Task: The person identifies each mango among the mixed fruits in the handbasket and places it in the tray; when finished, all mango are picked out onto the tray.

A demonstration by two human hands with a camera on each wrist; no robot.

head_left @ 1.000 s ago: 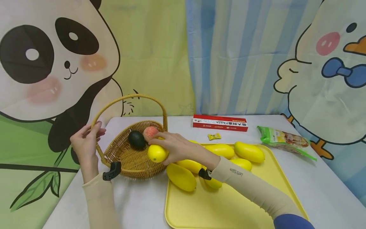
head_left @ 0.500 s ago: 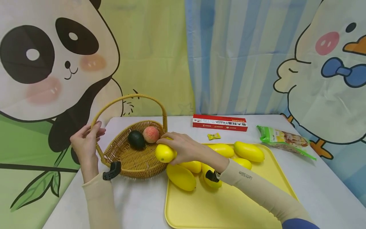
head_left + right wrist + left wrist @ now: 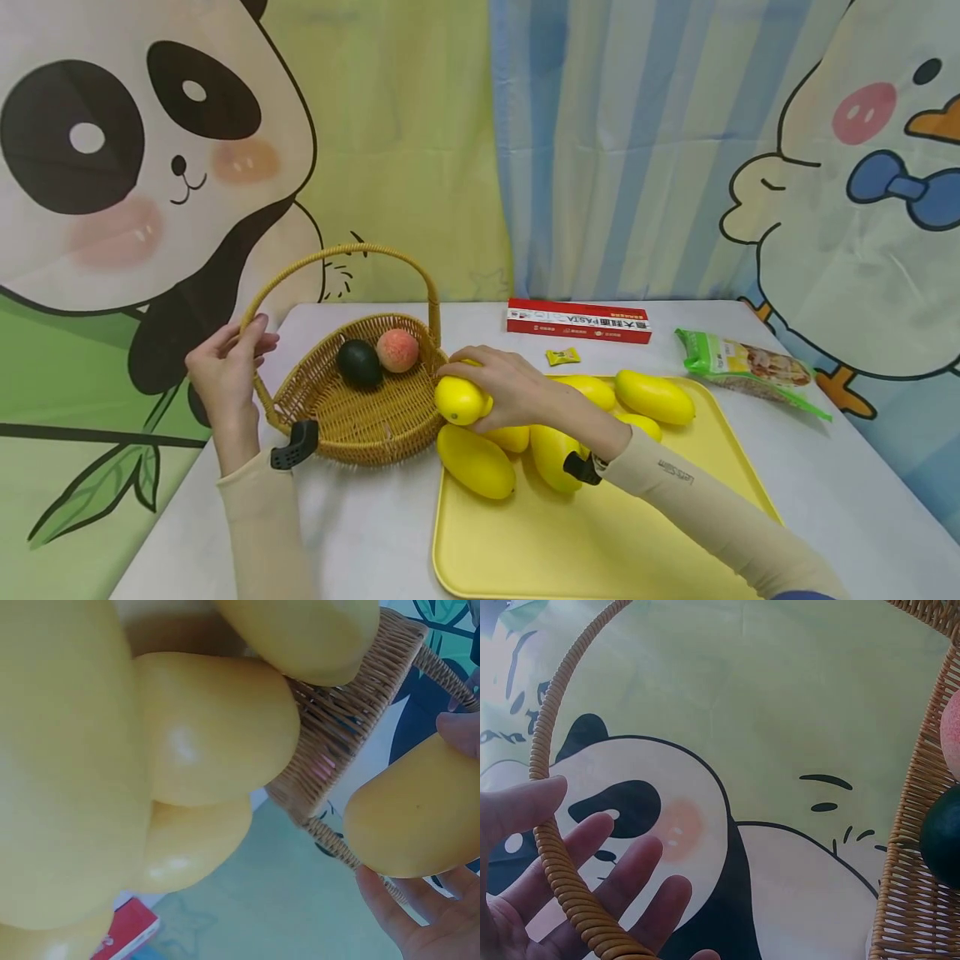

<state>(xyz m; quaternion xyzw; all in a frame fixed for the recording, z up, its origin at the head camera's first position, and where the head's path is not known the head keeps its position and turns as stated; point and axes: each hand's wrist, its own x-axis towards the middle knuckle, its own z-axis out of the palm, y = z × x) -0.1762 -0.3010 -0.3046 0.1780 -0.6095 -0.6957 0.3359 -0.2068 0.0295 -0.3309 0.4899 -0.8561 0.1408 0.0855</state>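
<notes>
My left hand holds the side of the wicker basket's handle, thumb in front of it and fingers behind. The wicker basket tilts toward me on the table, with a dark green avocado and a pink peach inside. At the basket's right rim, my right hand grips a yellow mango between thumb and fingers. Below that hand, several more mangoes lie on the yellow tray; some are partly hidden by the right forearm.
A red and white pasta box lies at the back of the table, with a small yellow packet in front of it. At the right is a green-ended food bag. A printed curtain hangs behind the table.
My right hand has moved right with the mango, from over the basket to above the tray's left edge, uncovering the peach. The left hand stays at the handle.
</notes>
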